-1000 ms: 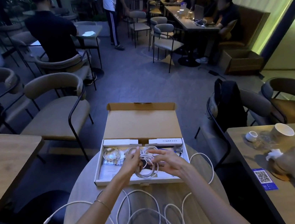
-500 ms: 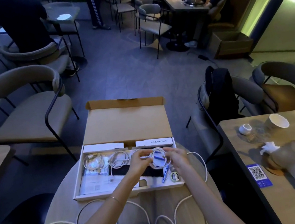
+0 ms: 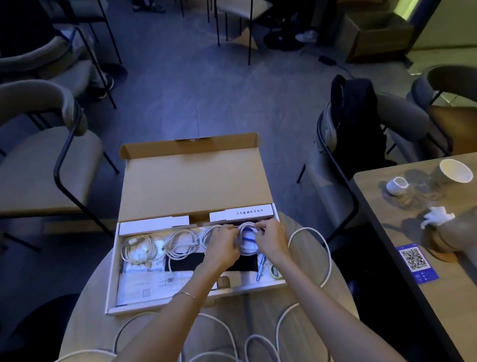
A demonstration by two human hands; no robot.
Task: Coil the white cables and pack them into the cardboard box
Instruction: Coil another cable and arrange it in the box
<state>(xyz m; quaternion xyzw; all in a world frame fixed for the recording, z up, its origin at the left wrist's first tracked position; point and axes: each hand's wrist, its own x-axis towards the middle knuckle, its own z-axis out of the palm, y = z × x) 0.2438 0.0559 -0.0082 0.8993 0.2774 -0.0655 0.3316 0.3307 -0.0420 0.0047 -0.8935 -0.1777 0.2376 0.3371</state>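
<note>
My left hand [image 3: 223,247] and right hand [image 3: 271,238] pinch a small coiled white cable [image 3: 249,239], fingers closed on its rim. Half a second ago I held it above the middle of the shallow open cardboard box [image 3: 193,186]; now it sits lower at the far right, beside three coiled cables [image 3: 179,243] lying in a row. Loose white cables [image 3: 252,356] still sprawl across the round wooden table [image 3: 81,329].

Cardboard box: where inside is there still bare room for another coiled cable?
In the cardboard box, the back row is crowded: coils and, then both hands, left and right, on a coil. Room remains in the front row over the flat papers, left of the pen.
</note>
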